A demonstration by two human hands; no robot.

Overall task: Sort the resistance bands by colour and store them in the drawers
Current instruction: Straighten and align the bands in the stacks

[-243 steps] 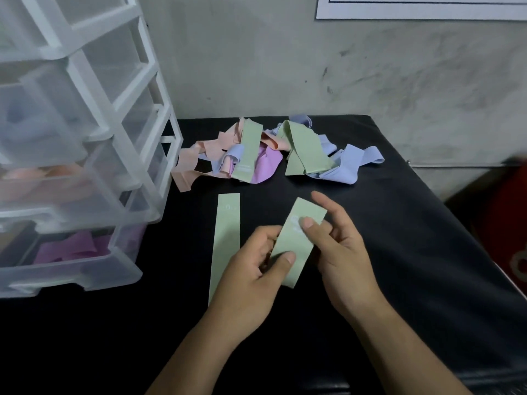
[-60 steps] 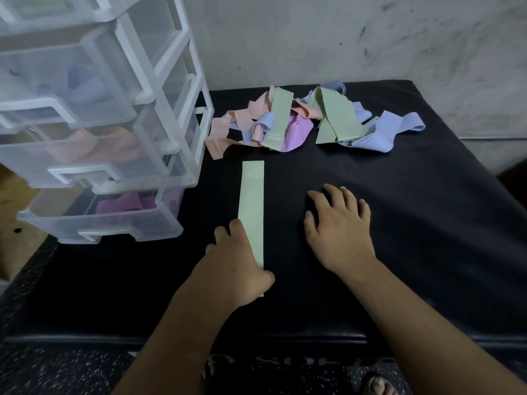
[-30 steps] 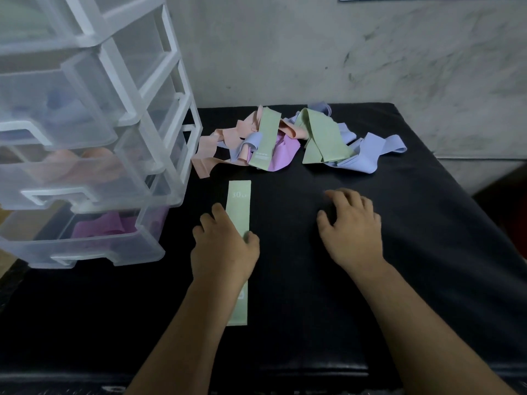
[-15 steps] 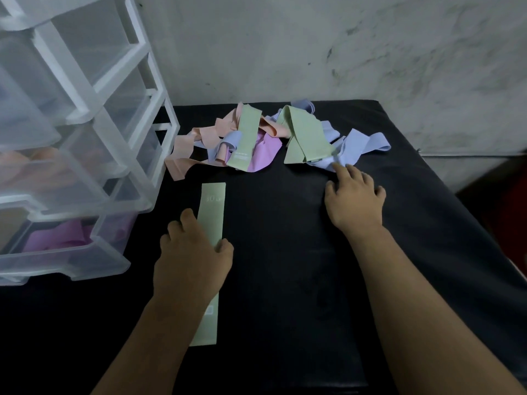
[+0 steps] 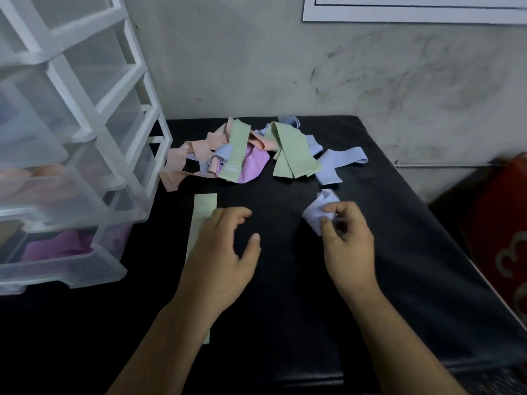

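Your pale lilac-blue elastic resistance band is bunched into a soft wad, so it shows no clear long axis; it sticks out up and to the left past the fingertips of your right hand, over the black padded table top. That hand's fingers are curled in and pinch the wad's lower edge against the thumb; the forearm comes in from the lower right, back of the hand up. Beyond those fingertips lies the loose heap of green, peach, purple and blue bands, apart from the wad; its nearest blue strip ends just ahead of it.

The long pale green band lies flat on the table, long axis running straight away from you toward the heap; its far end shows just left of the fingers of your left hand, and its near end peeks out beside the forearm. That hand is held palm down over the strip's middle, fingers loosely bent and a little spread, thumb out to the right, gripping nothing; whether the fingers touch the strip cannot be told.

Left of those fingers stands the translucent plastic drawer unit with a white frame; its lowest drawer holds purple bands, the one above it peach ones; a grey mottled wall rises behind the heap.
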